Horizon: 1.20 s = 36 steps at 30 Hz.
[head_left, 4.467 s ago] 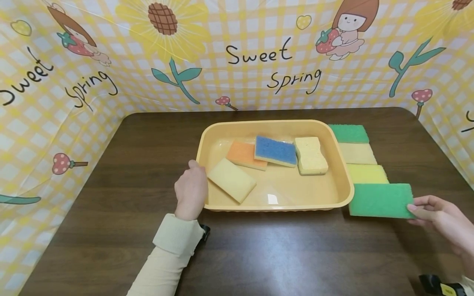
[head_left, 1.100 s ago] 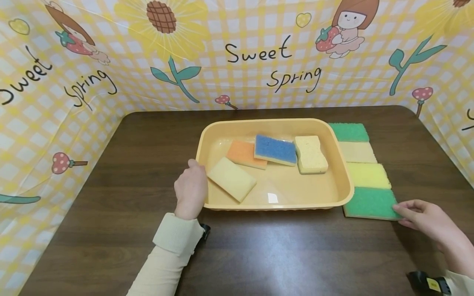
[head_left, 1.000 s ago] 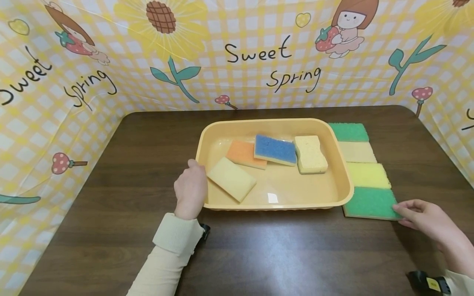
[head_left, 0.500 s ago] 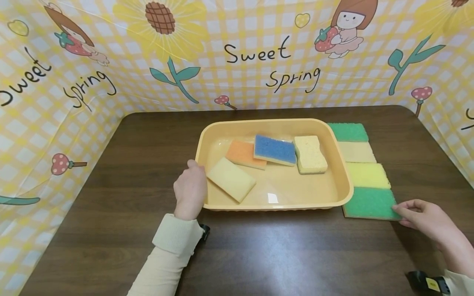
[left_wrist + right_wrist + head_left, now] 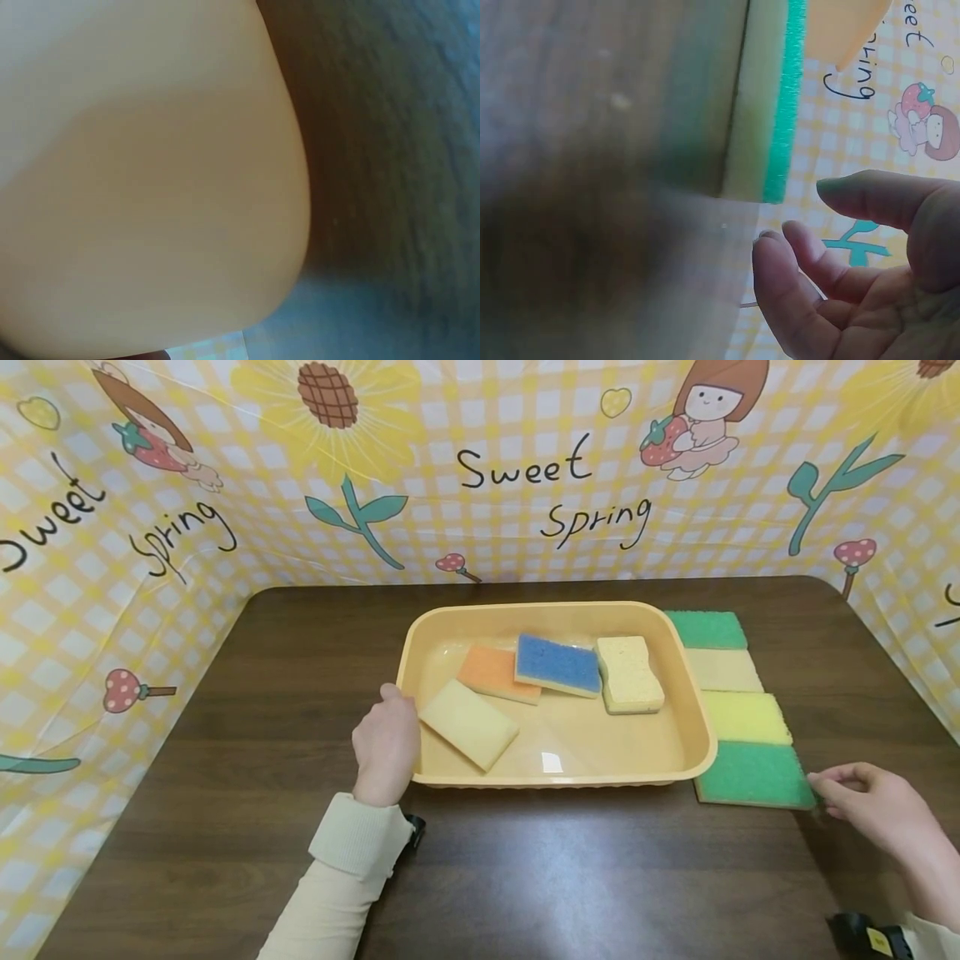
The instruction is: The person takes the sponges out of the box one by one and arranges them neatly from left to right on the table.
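My left hand [image 5: 386, 747] grips the left rim of a yellow plastic tray [image 5: 570, 779]; its fingertips are hidden, and only blurred skin fills most of the left wrist view. My right hand [image 5: 873, 797] is just off the right end of a green scouring sponge [image 5: 753, 775] lying flat on the table. In the right wrist view the thumb [image 5: 870, 196] and fingers stand apart with nothing between them, close to the sponge's corner. Behind that sponge run a yellow sponge [image 5: 746, 718], a beige one [image 5: 722, 671] and another green one [image 5: 707, 629], in a column along the tray's right side.
Inside the tray lie a pale yellow sponge [image 5: 468, 725], an orange one [image 5: 491, 672], a blue one [image 5: 557, 665] overlapping the orange, and a cream wavy-edged one [image 5: 628, 675]. The dark wooden table [image 5: 300, 693] ends at a patterned cloth wall [image 5: 517, 410] behind.
The front green sponge, earlier held up over the yellow one's edge, now lies flat in front of it. My right hand has let go and shifted slightly right. The left hand stays put.
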Each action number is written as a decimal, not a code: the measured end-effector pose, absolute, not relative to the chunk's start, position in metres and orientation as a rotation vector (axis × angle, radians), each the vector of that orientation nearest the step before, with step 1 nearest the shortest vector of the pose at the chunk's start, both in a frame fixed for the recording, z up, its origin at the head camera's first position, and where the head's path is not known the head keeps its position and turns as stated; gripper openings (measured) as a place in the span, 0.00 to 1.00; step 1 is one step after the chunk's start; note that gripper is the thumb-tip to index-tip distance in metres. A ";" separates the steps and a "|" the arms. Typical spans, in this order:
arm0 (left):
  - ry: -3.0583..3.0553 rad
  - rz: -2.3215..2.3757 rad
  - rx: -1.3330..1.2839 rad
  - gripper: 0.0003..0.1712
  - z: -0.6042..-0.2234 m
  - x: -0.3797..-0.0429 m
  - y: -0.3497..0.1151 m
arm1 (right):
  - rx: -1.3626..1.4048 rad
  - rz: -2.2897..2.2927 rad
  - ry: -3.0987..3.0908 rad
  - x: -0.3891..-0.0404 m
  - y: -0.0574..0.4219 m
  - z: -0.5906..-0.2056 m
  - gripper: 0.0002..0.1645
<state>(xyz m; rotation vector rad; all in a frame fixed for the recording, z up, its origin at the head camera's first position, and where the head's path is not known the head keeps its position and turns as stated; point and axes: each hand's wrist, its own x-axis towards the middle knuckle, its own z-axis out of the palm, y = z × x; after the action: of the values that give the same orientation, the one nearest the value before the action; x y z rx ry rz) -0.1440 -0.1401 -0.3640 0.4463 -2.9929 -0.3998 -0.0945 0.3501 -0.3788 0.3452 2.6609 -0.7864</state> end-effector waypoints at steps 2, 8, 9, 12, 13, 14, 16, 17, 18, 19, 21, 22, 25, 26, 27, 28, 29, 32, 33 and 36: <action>-2.992 -0.407 0.450 0.15 -0.364 -0.144 -0.140 | 0.339 -0.757 2.680 -0.094 0.348 -0.374 0.39; -2.996 -0.411 0.454 0.15 -0.363 -0.144 -0.141 | 0.334 -0.732 2.795 -0.094 0.334 -0.362 0.36; -2.998 -0.409 0.455 0.16 -0.363 -0.145 -0.141 | 0.330 -0.726 2.820 -0.095 0.331 -0.361 0.36; -3.000 -0.404 0.457 0.16 -0.363 -0.145 -0.141 | 0.312 -0.724 2.869 -0.099 0.319 -0.357 0.34; -3.000 -0.404 0.455 0.16 -0.363 -0.145 -0.141 | 0.296 -0.731 2.877 -0.101 0.315 -0.356 0.34; -2.999 -0.405 0.454 0.15 -0.363 -0.144 -0.141 | 0.282 -0.739 2.883 -0.103 0.311 -0.354 0.33; -2.999 -0.405 0.452 0.15 -0.363 -0.144 -0.141 | 0.253 -0.755 2.882 -0.108 0.303 -0.350 0.33; -3.000 -0.406 0.452 0.15 -0.363 -0.144 -0.141 | 0.242 -0.764 2.879 -0.110 0.299 -0.347 0.33; -3.001 -0.406 0.452 0.15 -0.363 -0.144 -0.140 | 0.226 -0.772 2.879 -0.113 0.295 -0.345 0.33; -3.003 -0.407 0.452 0.15 -0.363 -0.144 -0.140 | 0.214 -0.784 2.873 -0.114 0.291 -0.342 0.33; -3.006 -0.405 0.449 0.15 -0.363 -0.144 -0.140 | 0.195 -0.807 2.865 -0.118 0.282 -0.337 0.33; -3.008 -0.405 0.449 0.15 -0.363 -0.144 -0.140 | 0.182 -0.817 2.862 -0.119 0.278 -0.335 0.33; -3.009 -0.406 0.446 0.15 -0.363 -0.144 -0.140 | 0.152 -0.843 2.868 -0.122 0.265 -0.329 0.32; -3.008 -0.405 0.446 0.15 -0.363 -0.144 -0.140 | 0.143 -0.846 2.876 -0.123 0.261 -0.327 0.31; -3.008 -0.408 0.446 0.15 -0.363 -0.145 -0.140 | 0.135 -0.850 2.880 -0.125 0.257 -0.326 0.30; -3.008 -0.409 0.447 0.15 -0.363 -0.145 -0.140 | 0.123 -0.855 2.883 -0.126 0.253 -0.324 0.29; -3.008 -0.409 0.447 0.15 -0.363 -0.145 -0.140 | 0.117 -0.861 2.888 -0.127 0.249 -0.323 0.29; -3.011 -0.409 0.452 0.15 -0.364 -0.145 -0.140 | 0.094 -0.867 2.895 -0.132 0.239 -0.318 0.28; -3.013 -0.409 0.454 0.15 -0.364 -0.145 -0.140 | 0.082 -0.871 2.896 -0.133 0.235 -0.317 0.28; -3.020 -0.407 0.462 0.15 -0.363 -0.145 -0.140 | 0.040 -0.876 2.896 -0.137 0.226 -0.312 0.27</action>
<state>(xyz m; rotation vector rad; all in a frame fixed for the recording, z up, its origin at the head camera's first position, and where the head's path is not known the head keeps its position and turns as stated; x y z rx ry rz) -0.1452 -0.1402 -0.3635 0.4621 -3.0202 -0.4074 -0.1371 0.2256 -0.3124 0.0396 2.8963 -0.8758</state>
